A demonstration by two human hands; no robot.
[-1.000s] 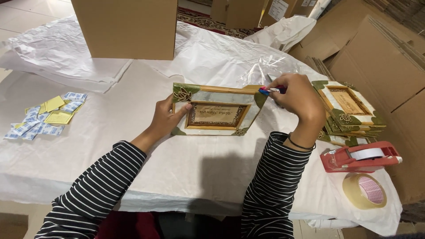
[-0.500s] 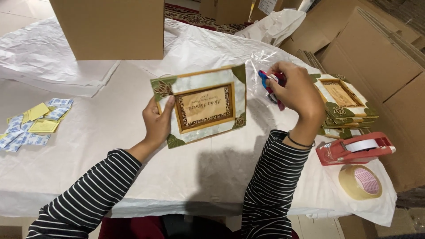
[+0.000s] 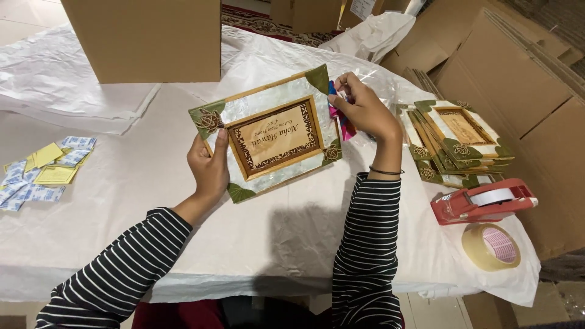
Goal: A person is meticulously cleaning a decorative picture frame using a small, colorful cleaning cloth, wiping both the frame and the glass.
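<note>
My left hand (image 3: 209,167) grips the left edge of a rectangular picture frame (image 3: 272,135) with a pale shell-like border, green leaf corners and a brown centre panel, and holds it lifted and tilted above the table. Just off the frame's upper right corner, my right hand (image 3: 364,109) pinches a small blue and pink item (image 3: 339,114) together with clear plastic film (image 3: 378,78). What that item is cannot be made out. Both sleeves are black and white striped.
A stack of similar frames (image 3: 458,141) lies right of my right hand. A red tape dispenser (image 3: 481,201) and a tape roll (image 3: 491,246) sit at the table's right edge. Small blue and yellow packets (image 3: 44,167) lie far left. Cardboard boxes (image 3: 146,38) stand behind; flat cartons (image 3: 518,91) lean at right.
The frame has been lifted off the table and tipped up toward me. My right hand has risen with the blue and pink item to the frame's upper right corner.
</note>
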